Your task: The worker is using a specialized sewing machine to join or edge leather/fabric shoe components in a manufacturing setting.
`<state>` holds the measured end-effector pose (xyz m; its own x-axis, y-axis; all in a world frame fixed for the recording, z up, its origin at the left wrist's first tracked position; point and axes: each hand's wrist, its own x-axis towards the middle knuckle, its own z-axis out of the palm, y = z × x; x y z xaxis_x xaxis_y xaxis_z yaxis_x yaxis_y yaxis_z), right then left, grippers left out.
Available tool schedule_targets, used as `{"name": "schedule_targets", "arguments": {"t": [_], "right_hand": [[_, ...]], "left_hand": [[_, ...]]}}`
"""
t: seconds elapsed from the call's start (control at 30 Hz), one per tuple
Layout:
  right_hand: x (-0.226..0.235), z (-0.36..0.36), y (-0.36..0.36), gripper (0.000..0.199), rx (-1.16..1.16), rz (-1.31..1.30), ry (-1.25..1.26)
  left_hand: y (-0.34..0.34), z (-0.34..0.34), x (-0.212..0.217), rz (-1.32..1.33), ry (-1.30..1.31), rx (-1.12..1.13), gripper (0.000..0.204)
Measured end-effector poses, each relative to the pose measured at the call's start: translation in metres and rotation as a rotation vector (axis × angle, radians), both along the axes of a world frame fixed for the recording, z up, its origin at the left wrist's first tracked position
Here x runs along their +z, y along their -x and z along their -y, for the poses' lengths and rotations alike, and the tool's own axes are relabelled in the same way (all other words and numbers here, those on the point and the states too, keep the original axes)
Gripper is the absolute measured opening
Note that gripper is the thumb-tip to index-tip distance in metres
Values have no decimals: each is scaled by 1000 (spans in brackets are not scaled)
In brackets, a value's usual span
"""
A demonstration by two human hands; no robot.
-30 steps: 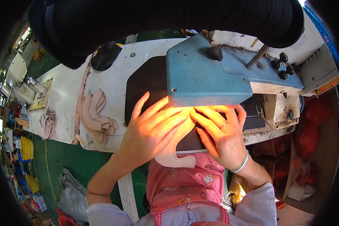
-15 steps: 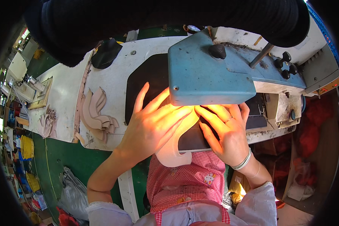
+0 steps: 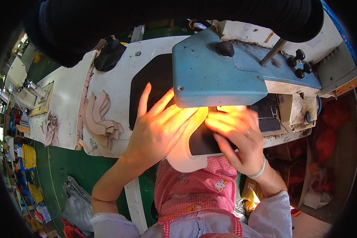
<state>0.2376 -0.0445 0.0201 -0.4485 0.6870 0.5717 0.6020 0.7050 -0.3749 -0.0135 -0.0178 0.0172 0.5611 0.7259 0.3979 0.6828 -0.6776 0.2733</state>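
A curved beige strip, like leather or lining [image 3: 183,152], lies under the front of the blue machine head [image 3: 218,85]. Its rounded lower end hangs over the table's front edge, and its upper end goes beneath the head, in bright orange light. My left hand [image 3: 154,133] rests flat along the strip's left side, fingers stretched and spread, the tips partly under the head. On the other side, my right hand [image 3: 242,139] is just off the strip's right edge, fingers extended and apart. Its fingertips are smeared by motion and glare.
Several similar curved strips [image 3: 101,119] lie stacked at the left of the white table [image 3: 119,89]. A dark plate [image 3: 150,81] is set under the machine head. More beige pieces [image 3: 50,129] sit on the side table farther left. A black pad [image 3: 109,55] is at the back.
My right hand has come away from the strip's edge, moving slightly right and toward me. My left hand keeps its place on the strip, whose lower end has shifted a little to the right.
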Motion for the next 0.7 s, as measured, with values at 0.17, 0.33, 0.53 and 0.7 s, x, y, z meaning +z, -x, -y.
{"name": "schedule_targets", "arguments": {"t": [0.17, 0.33, 0.53, 0.7], "right_hand": [[-9, 45, -27, 24, 256, -273, 508], [-59, 53, -32, 34, -42, -292, 734], [-20, 61, -36, 25, 57, -825, 1531], [-1, 51, -59, 16, -233, -533, 777]], "left_hand": [[-4, 0, -6, 30, -47, 68, 28], [-5, 1, -2, -16, -30, 71, 34], [-4, 5, -3, -55, -22, 100, 35], [-14, 18, 3, -88, -33, 159, 39]]}}
